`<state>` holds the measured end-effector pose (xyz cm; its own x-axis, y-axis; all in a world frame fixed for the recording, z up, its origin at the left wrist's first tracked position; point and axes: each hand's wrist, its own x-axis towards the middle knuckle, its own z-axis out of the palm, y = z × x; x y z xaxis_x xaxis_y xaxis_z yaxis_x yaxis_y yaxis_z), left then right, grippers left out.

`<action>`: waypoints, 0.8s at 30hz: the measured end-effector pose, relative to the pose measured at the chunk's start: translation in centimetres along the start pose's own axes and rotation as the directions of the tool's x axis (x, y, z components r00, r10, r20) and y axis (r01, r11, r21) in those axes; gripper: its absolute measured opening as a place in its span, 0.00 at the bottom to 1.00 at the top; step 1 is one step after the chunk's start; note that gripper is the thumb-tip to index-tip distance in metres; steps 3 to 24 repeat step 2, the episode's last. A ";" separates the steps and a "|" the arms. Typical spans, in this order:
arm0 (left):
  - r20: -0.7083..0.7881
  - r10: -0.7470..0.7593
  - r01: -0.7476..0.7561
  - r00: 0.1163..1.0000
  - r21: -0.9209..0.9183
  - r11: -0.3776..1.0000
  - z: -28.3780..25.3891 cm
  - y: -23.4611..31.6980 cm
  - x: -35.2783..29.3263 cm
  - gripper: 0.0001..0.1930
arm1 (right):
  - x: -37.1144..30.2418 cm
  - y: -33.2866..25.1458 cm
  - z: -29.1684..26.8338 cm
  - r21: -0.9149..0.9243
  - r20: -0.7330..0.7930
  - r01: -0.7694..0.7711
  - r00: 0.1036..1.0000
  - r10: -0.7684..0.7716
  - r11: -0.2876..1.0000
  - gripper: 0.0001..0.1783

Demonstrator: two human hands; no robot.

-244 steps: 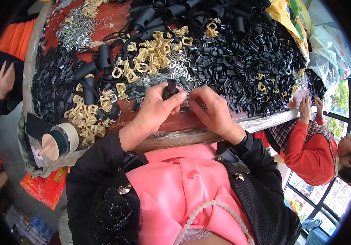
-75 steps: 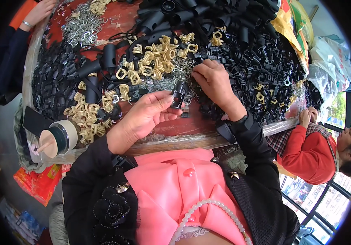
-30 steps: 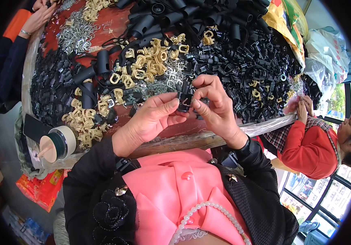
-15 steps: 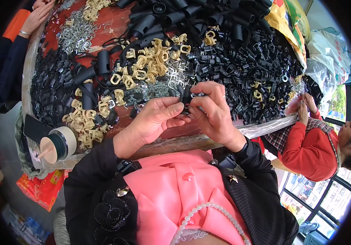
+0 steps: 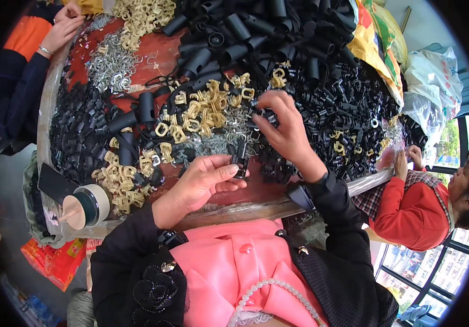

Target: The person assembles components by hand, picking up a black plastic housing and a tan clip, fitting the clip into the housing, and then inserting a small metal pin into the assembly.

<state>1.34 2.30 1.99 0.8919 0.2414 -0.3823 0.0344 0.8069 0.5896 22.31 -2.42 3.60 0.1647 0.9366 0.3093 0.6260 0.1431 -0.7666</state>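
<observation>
My left hand [image 5: 199, 184] is closed on a small black plastic piece [image 5: 240, 158], pinched upright between thumb and fingers above the near edge of the table. My right hand [image 5: 290, 133] is raised over the heap, fingers curled and the thumb standing apart from them. Nothing shows clearly in its grasp. Just left of the right hand lie silvery bent metal pieces [image 5: 233, 131] and a pile of beige plastic clips [image 5: 207, 111]. Small grey-green metal bits [image 5: 204, 150] are spread beyond my left hand. Many small black parts [image 5: 332, 114] lie to the right.
Black tubes [image 5: 240, 27] are heaped at the back. A wooden spool [image 5: 95, 203] and a dark flat panel [image 5: 60, 184] sit at the left front corner. One co-worker's hands [image 5: 60, 32] are at far left; another person in red [image 5: 409, 215] works at the right.
My right hand has parted from my left and moved up and away over the heap. My left hand keeps the black piece. The whole view has shifted slightly.
</observation>
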 end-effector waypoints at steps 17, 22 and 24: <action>-0.001 -0.064 0.064 0.998 -0.032 0.997 0.0 0.1 0.0 0.14 | 2.1 1.1 0.4 -0.497 0.107 0.100 0.993 -0.054 0.862 0.15; -0.001 -0.064 0.064 0.998 -0.032 0.997 0.0 0.1 0.0 0.14 | 2.1 1.1 0.4 -0.497 0.107 0.100 0.993 -0.054 0.862 0.15; -0.001 -0.064 0.064 0.998 -0.032 0.997 0.0 0.1 0.0 0.14 | 2.1 1.1 0.4 -0.497 0.107 0.100 0.993 -0.054 0.862 0.15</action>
